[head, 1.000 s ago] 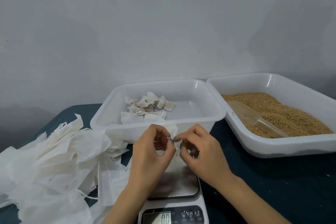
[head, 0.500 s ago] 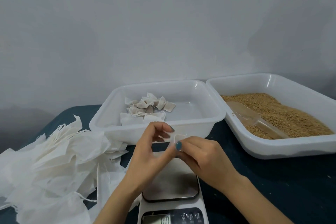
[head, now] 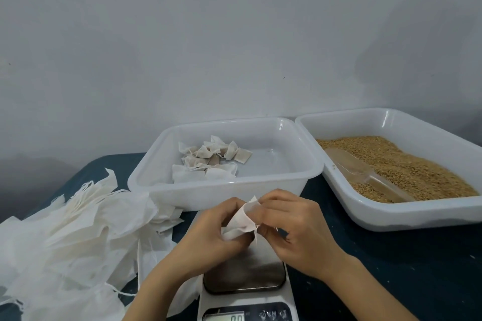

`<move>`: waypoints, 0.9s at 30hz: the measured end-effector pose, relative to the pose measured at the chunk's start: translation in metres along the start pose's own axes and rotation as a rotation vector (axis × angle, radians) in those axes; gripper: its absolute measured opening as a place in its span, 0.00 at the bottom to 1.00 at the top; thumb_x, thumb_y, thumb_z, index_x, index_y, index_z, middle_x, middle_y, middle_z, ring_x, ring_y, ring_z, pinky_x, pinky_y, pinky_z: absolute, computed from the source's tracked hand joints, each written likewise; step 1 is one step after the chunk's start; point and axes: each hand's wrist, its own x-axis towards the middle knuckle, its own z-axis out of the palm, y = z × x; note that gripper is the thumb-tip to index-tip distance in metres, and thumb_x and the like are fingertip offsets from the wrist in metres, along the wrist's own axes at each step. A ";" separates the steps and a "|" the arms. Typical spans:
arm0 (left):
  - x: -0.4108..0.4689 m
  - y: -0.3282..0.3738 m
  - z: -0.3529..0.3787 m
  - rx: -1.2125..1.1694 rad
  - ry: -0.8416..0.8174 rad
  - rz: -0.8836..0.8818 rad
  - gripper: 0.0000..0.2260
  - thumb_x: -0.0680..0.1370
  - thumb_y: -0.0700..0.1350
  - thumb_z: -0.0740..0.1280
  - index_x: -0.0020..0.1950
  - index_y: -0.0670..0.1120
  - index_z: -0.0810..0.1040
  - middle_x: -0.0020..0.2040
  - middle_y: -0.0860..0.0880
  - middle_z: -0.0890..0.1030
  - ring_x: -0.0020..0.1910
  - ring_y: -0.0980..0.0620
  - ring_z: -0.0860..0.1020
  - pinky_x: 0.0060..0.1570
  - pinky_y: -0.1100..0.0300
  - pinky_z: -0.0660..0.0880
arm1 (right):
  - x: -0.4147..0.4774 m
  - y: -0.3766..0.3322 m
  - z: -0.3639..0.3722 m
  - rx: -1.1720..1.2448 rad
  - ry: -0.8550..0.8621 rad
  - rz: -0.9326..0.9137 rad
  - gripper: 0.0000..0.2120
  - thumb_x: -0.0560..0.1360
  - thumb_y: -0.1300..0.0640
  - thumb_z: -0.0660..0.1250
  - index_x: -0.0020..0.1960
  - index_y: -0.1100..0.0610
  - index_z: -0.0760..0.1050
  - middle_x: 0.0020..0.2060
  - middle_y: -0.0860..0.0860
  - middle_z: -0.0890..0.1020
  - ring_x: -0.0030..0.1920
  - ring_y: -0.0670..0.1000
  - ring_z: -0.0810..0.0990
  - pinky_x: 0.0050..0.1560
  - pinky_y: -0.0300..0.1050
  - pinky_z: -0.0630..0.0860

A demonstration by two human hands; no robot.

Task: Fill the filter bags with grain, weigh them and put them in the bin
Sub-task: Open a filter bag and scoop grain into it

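Both hands [head: 216, 232] [head: 292, 229] pinch one filter bag [head: 242, 219] above the scale [head: 245, 294].

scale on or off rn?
On. The scale has its display lit and showing zeros, with nothing resting on the steel platform.

Both hands, the left hand [head: 208, 232] and right hand [head: 292, 227], pinch 1 filter bag [head: 241, 219] over the scale [head: 245, 281], so its steel plate is partly covered from above. Just behind them the bin [head: 224, 185] has open floor on its right half, while filled bags [head: 211, 161] crowd its left. The heap of empty bags [head: 73, 237] blocks the left; bare dark table [head: 404, 268] lies open on the right, before the grain tray [head: 391, 214] with its scoop [head: 365, 177].
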 end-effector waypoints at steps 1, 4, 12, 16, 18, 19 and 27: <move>0.001 -0.001 0.001 -0.002 0.018 -0.005 0.08 0.68 0.51 0.67 0.46 0.59 0.77 0.37 0.58 0.79 0.35 0.60 0.75 0.36 0.66 0.70 | 0.001 0.000 0.000 -0.005 0.005 -0.007 0.06 0.75 0.60 0.70 0.51 0.55 0.83 0.45 0.44 0.85 0.49 0.47 0.81 0.42 0.45 0.78; 0.004 -0.007 0.004 0.027 0.081 0.001 0.08 0.68 0.54 0.66 0.46 0.56 0.75 0.37 0.55 0.79 0.36 0.54 0.76 0.38 0.56 0.72 | 0.004 0.003 -0.004 -0.007 0.025 0.019 0.04 0.75 0.56 0.70 0.48 0.54 0.84 0.46 0.43 0.85 0.50 0.46 0.81 0.44 0.44 0.79; 0.006 -0.011 0.007 0.075 0.207 0.007 0.06 0.67 0.55 0.65 0.43 0.60 0.72 0.36 0.59 0.76 0.32 0.62 0.71 0.34 0.69 0.69 | 0.027 0.025 -0.042 -0.202 0.183 0.411 0.09 0.79 0.49 0.62 0.50 0.47 0.82 0.46 0.40 0.83 0.48 0.43 0.79 0.43 0.46 0.76; 0.005 -0.015 0.008 0.078 0.214 -0.008 0.08 0.68 0.53 0.66 0.46 0.57 0.73 0.37 0.57 0.77 0.33 0.61 0.72 0.35 0.68 0.69 | 0.030 0.072 -0.089 -0.532 -0.117 0.818 0.10 0.79 0.54 0.62 0.56 0.49 0.81 0.51 0.49 0.83 0.55 0.55 0.78 0.50 0.50 0.75; 0.006 -0.016 0.008 0.083 0.211 -0.005 0.08 0.68 0.53 0.66 0.46 0.57 0.73 0.38 0.56 0.77 0.33 0.60 0.72 0.35 0.67 0.69 | 0.025 0.094 -0.109 -0.683 -0.357 1.046 0.09 0.80 0.53 0.62 0.53 0.55 0.78 0.51 0.54 0.81 0.54 0.58 0.77 0.53 0.52 0.76; 0.006 -0.016 0.008 0.083 0.209 0.001 0.08 0.68 0.53 0.66 0.46 0.57 0.73 0.38 0.56 0.77 0.33 0.60 0.72 0.35 0.67 0.69 | 0.023 0.100 -0.115 -0.725 -0.479 1.150 0.08 0.79 0.54 0.63 0.51 0.57 0.77 0.48 0.55 0.80 0.51 0.58 0.77 0.53 0.51 0.76; 0.007 -0.017 0.010 0.114 0.204 0.032 0.08 0.67 0.56 0.65 0.45 0.62 0.73 0.37 0.60 0.77 0.33 0.61 0.73 0.35 0.69 0.71 | 0.007 0.112 -0.115 -0.710 -0.750 1.357 0.13 0.82 0.51 0.57 0.58 0.57 0.75 0.52 0.55 0.79 0.53 0.57 0.78 0.58 0.51 0.75</move>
